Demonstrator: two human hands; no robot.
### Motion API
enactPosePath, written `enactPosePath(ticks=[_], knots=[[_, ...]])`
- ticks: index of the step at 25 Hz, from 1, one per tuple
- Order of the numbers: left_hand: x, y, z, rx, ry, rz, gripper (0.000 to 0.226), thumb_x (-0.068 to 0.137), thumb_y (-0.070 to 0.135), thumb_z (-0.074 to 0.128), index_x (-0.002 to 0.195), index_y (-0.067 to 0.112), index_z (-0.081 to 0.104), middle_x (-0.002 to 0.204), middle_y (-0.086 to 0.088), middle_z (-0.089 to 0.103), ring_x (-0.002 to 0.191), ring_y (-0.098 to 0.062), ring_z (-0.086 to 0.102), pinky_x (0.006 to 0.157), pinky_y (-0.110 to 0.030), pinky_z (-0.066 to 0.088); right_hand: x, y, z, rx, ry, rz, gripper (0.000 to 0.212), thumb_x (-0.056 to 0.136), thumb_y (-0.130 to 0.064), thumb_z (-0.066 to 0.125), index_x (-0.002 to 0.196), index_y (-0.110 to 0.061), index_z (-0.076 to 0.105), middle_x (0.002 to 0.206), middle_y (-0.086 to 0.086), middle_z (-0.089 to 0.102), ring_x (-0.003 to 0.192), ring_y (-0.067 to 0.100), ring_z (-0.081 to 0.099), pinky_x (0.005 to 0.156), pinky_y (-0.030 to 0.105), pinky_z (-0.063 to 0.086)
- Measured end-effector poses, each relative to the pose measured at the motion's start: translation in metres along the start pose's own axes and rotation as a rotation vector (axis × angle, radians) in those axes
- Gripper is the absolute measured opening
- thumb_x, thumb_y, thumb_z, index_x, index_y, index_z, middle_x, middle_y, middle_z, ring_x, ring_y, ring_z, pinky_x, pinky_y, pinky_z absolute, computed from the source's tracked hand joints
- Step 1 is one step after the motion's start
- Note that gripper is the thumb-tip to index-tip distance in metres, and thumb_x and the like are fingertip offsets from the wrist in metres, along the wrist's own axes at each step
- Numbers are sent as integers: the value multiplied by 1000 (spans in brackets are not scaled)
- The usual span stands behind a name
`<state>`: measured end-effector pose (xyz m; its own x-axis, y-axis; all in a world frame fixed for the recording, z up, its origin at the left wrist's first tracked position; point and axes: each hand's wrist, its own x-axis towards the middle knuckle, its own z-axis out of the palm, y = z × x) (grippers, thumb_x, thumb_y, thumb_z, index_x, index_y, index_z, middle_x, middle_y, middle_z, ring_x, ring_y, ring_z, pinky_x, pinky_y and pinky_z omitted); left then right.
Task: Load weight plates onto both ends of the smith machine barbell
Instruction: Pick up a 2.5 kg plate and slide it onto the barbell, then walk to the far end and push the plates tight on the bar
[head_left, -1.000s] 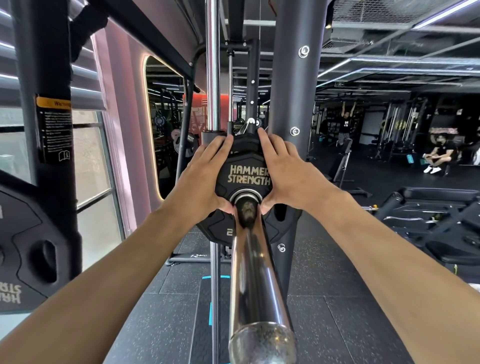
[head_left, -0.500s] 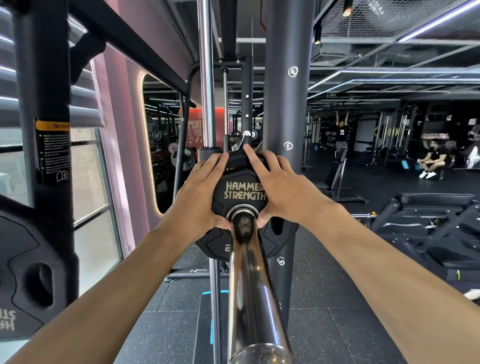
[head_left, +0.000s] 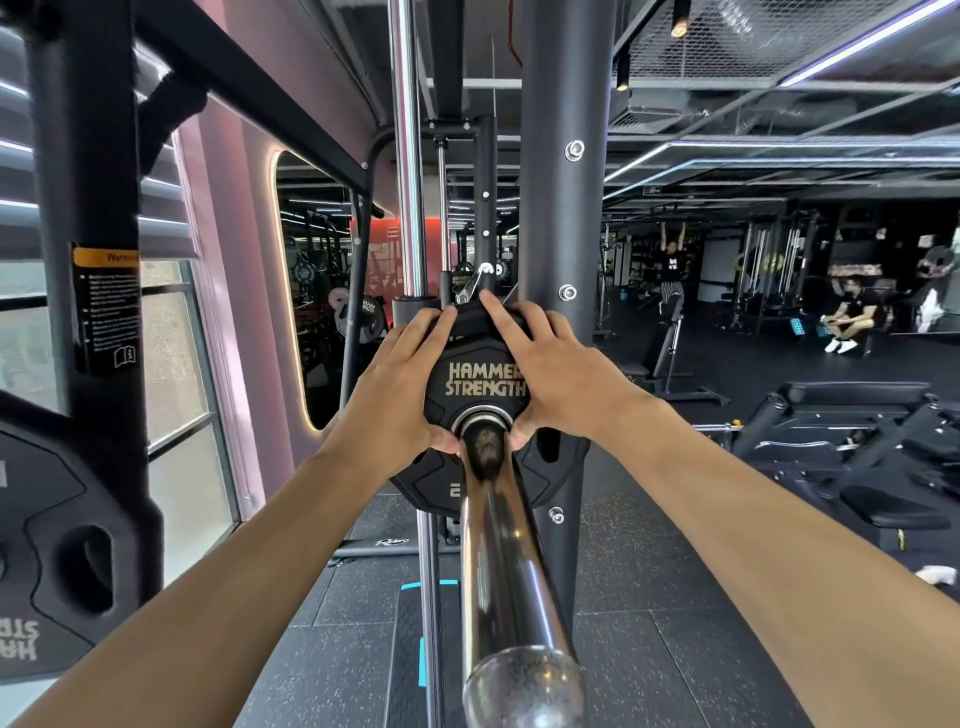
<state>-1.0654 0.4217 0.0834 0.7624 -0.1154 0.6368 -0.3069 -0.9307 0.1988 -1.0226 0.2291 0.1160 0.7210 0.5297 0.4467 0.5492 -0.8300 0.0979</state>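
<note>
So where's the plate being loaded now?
Head view, centre: the plate is on the bar's sleeve, in front of a larger plate, with the left hand and right hand flat on its face.

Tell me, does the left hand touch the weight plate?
Touching. The head view shows the left hand flat against the weight plate, its fingers over the plate's upper edge.

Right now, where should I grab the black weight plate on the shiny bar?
Probably by its outer rim, one hand from each side: the weight plate stands upright, threaded on the bar, which blocks the middle. The cut-out slot near the rim also offers a grip.
</note>
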Motion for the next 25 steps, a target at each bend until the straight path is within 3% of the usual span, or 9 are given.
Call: enactPosePath(ticks=[9, 14, 17, 19, 21, 23, 25], knots=[[-5, 0, 1, 16, 9, -32, 142, 53, 33, 97, 161, 25, 6, 166, 6, 11, 152, -19, 16, 122, -42, 24, 1, -4, -5, 18, -14, -2, 160, 47, -31, 100, 158, -35, -16, 159, 5, 18, 146, 30, 19, 103, 58, 47], [-13, 19, -14, 68, -56, -82, 142, 55, 31, 97, 161, 23, 2, 167, 0, 9, 153, -27, 13, 120, -57, 24, -10, -8, -14, 52, -44, -5, 159, 50, -35, 99, 158, -31, -17, 165, 7, 7, 152, 32, 8, 110, 66, 36], [-30, 57, -38, 127, -4, -43, 117, 76, 27, 84, 161, 21, 3, 167, -1, 8, 149, -32, 26, 116, -56, 33, -43, -3, -23, 170, 55, 8, 130, 71, -42, 88, 161, -28, -5, 164, 7, 15, 152, 29, 10, 113, 67, 31], [-43, 94, -50, 140, 25, 18, 96, 88, 19, 73, 161, 17, 10, 166, -1, 17, 143, -30, 39, 116, -48, 37, -78, 9, -30, 294, 165, 4, 98, 88, -44, 72, 161, -26, 10, 160, 5, 29, 150, 27, 19, 113, 58, 36], [-56, 134, -53, 232, -15, 53, 76, 98, 23, 61, 160, 13, 18, 163, -5, 26, 144, -29, 37, 117, -43, 32, -118, 28, -35, 337, 227, 10, 78, 96, -47, 61, 159, -24, 20, 156, 3, 36, 148, 24, 24, 113, 51, 38], [-69, 171, -46, 334, -66, 42, 65, 103, 35, 49, 158, 11, 24, 163, -9, 29, 146, -29, 32, 117, -44, 27, -158, 49, -34, 322, 244, 9, 71, 99, -51, 53, 158, -22, 26, 155, 2, 39, 148, 21, 27, 111, 50, 41], [-79, 204, -35, 411, -104, 1, 68, 103, 46, 41, 158, 9, 25, 163, -14, 26, 149, -31, 27, 120, -48, 23, -193, 70, -31, 324, 266, 21, 70, 99, -54, 51, 156, -20, 30, 154, 2, 40, 144, 21, 36, 109, 49, 43]])
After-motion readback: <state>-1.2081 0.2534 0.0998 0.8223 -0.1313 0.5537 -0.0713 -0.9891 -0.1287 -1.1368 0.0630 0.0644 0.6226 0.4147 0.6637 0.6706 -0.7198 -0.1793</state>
